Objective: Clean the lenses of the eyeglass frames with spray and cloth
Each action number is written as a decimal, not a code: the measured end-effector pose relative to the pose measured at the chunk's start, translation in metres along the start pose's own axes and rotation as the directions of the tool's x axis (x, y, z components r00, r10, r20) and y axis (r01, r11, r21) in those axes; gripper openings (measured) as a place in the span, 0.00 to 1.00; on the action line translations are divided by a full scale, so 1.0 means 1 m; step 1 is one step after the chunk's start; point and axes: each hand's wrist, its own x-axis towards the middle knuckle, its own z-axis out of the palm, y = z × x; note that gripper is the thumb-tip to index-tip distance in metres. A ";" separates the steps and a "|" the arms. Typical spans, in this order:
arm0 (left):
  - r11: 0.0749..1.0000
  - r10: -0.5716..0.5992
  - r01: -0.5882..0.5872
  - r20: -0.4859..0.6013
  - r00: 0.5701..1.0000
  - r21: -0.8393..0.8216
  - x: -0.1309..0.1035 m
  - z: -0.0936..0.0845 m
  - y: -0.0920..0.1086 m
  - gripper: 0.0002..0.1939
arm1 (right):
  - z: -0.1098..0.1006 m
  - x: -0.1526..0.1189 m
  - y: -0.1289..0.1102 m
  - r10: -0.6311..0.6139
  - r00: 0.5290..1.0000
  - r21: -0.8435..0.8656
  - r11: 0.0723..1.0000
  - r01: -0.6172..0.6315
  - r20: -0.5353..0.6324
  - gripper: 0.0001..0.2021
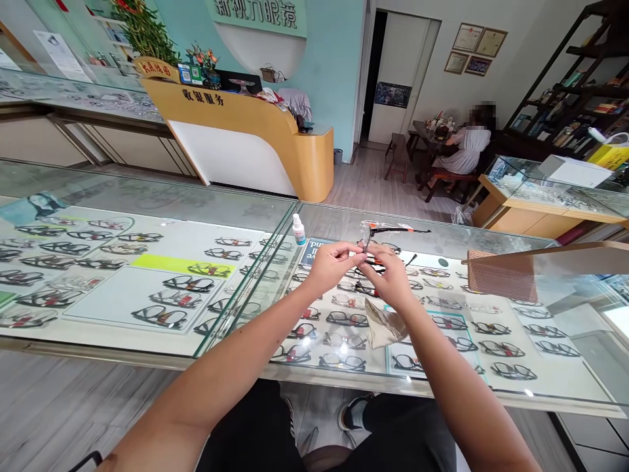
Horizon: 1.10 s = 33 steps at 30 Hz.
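Note:
Over the glass counter, my left hand [333, 265] and my right hand [390, 275] meet with their fingers pinched around a pair of eyeglasses [400, 230]. A dark temple arm with an orange-red part sticks out to the right above my right hand; another reaches out lower down. My fingers cover much of the frame. Just beneath my right hand lies a crumpled beige cloth [386, 326] on the glass. To the left of my hands, a small white bottle [298, 231] with a blue label stands upright.
Rows of eyeglasses [344, 341] lie inside the glass display case [289, 226]. A brown ribbed tray [501, 275] rests at the right. Beyond stand a wooden cashier desk [314, 164] and a seated person [466, 141] at a table.

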 end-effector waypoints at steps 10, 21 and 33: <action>0.971 0.195 -0.138 -0.319 0.927 0.194 0.013 -0.026 -0.006 0.16 | -0.003 0.000 0.000 0.062 0.992 -0.031 0.997 -0.065 -0.107 0.11; 0.936 -0.070 0.296 -0.723 0.687 0.191 0.050 -0.069 -0.075 0.35 | -0.016 0.003 0.000 0.071 0.985 -0.014 0.997 -0.074 -0.154 0.09; 0.930 -0.292 0.367 -0.592 0.751 0.007 0.051 -0.065 -0.072 0.10 | -0.026 0.006 -0.010 0.161 0.974 0.058 0.987 -0.153 -0.161 0.13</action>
